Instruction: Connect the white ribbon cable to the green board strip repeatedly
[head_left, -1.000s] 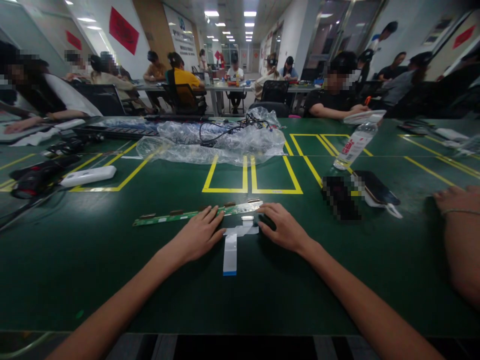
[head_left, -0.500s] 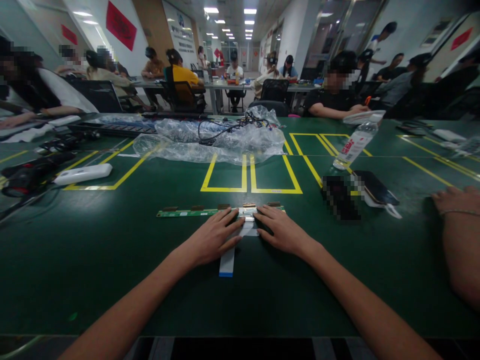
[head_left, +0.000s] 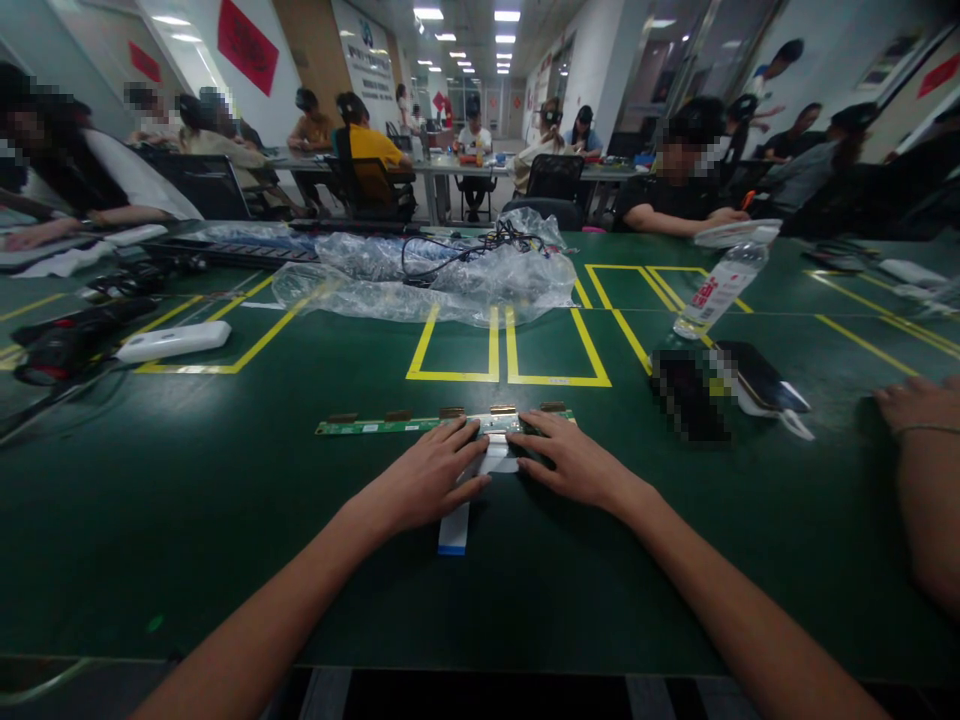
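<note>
A long, thin green circuit board (head_left: 367, 427) with brown tabs along its far edge lies flat on the table in front of me. A white ribbon cable (head_left: 453, 530) with a blue end runs from its middle toward me, partly under my left hand. My left hand (head_left: 420, 482) rests with fingers stretched over the board's near edge and the cable, thumb pointing right. Opposite it, my right hand (head_left: 581, 460) lies with fingers spread, its fingertips on the board just right of the cable. Fingers cover part of the cable's joint with the board.
Crumpled clear plastic wrap (head_left: 450, 280) with black wires lies beyond yellow tape outlines. A water bottle (head_left: 724, 282) and a phone (head_left: 757, 372) on a white object are to the right. Another person's hand (head_left: 919, 405) rests at the right edge. A white device (head_left: 176, 342) sits left.
The camera view has shifted slightly, moving the scene a little to the right. My left thumb has slid slightly rightward; both hands otherwise stay at the board.
</note>
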